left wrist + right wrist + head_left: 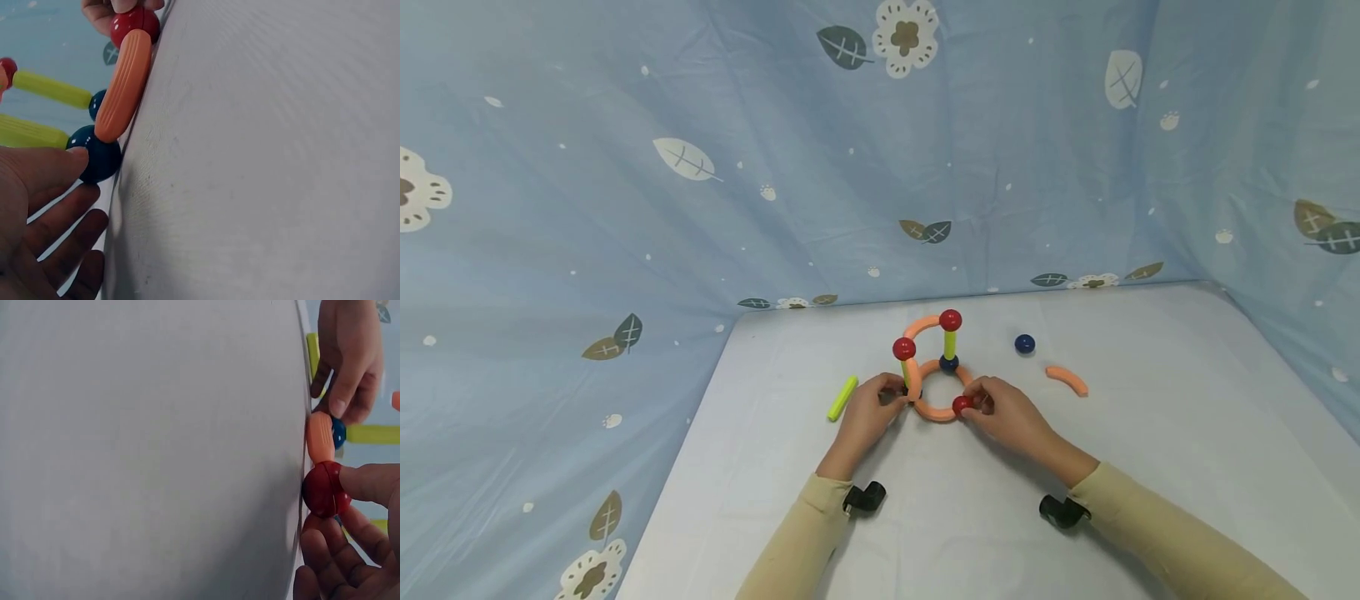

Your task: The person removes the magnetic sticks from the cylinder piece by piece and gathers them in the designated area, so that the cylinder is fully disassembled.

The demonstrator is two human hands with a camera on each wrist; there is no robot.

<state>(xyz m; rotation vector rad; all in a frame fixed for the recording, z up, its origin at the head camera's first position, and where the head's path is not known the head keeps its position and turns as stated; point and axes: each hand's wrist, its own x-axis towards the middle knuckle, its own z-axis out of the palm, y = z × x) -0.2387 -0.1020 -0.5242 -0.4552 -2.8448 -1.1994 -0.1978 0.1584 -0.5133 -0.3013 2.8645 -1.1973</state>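
A structure of magnetic balls and sticks stands on the white table (760, 517). Its base is a ring of curved orange sticks (936, 414). My left hand (869, 408) pinches a dark blue ball (97, 156) at the ring's left, thumb on its side. At the front right of the ring, my right hand (1011, 417) pinches a red ball (324, 490); an orange stick (125, 87) spans these two balls. Two yellow-green sticks rise from blue balls, the rear stick (950, 344) under one red ball (951, 320), the other under a second red ball (904, 348).
Left of the left hand lies a loose yellow-green stick (842, 398). A loose dark blue ball (1025, 344) and a curved orange stick (1067, 380) lie right of the structure. Blue patterned cloth (820, 192) hangs behind the table and along its sides.
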